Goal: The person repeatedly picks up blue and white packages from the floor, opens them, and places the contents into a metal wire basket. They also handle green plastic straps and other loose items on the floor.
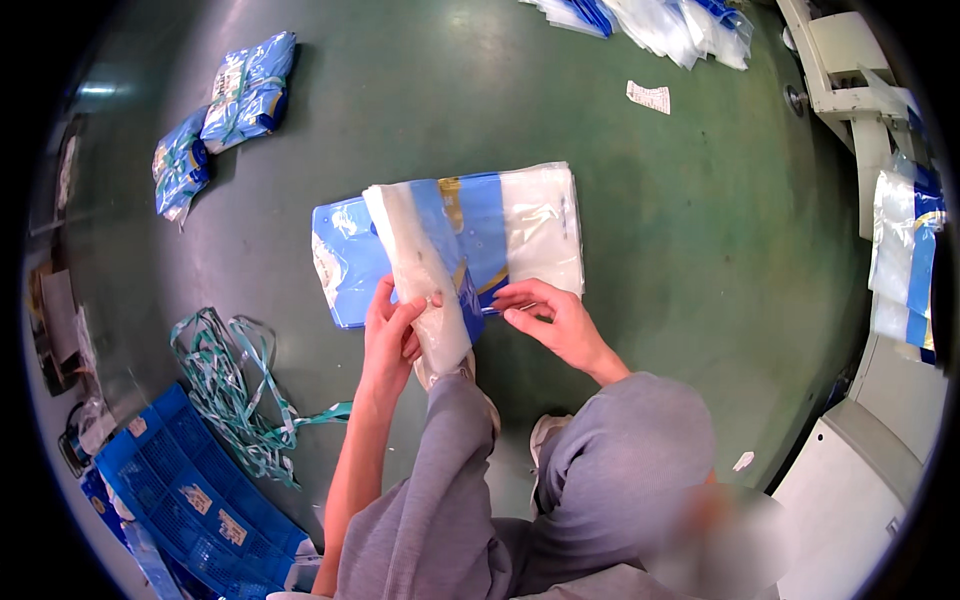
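A stack of flat plastic bags (540, 225), white, blue and gold, lies on the green floor in front of me. Its left part is folded over into a whitish flap (420, 270), baring the light blue layer (350, 240) beneath. My left hand (388, 335) grips the near end of this flap, thumb on top and some fingers hidden behind it. At the stack's near edge, my right hand (550, 320) has its fingers stretched toward the bags, with the thumb apart from them. Whether its fingertips touch the plastic I cannot tell.
Two tied bag bundles (245, 95) lie at the far left. Green and white straps (235, 400) are heaped beside a blue plastic crate (190, 490). More loose bags (660, 30) lie at the far edge. A pale machine (850, 450) stands along the right, with bags (905, 260) hanging there.
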### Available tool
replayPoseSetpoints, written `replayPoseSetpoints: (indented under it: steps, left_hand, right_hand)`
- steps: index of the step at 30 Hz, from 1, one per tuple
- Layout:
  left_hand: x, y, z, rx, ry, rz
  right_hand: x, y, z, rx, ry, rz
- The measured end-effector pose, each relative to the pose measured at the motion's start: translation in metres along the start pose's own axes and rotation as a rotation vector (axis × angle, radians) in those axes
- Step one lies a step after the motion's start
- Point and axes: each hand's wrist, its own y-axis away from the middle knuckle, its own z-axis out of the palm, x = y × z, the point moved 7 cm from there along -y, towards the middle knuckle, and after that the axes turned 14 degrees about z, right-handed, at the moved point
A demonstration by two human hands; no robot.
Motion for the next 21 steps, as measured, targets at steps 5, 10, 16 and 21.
replayPoseSetpoints:
  steps: [5,10,16,21]
  left_hand:
    - [-0.015,0.005,0.029,-0.152,-0.572,0.228]
    - [-0.043,0.011,0.076,-0.390,-1.250,0.332]
    - [-0.035,0.009,0.084,-0.495,-1.093,0.286]
    - [-0.035,0.018,0.084,-0.558,-1.264,0.160]
  right_hand:
    - [-0.001,0.000,0.015,-0.058,-0.316,0.042]
    - [-0.003,-0.002,0.003,0.253,0.106,0.080]
    - [-0.003,-0.010,-0.011,0.475,0.317,-0.048]
    - [-0.001,-0.032,-0.008,0.324,0.047,0.065]
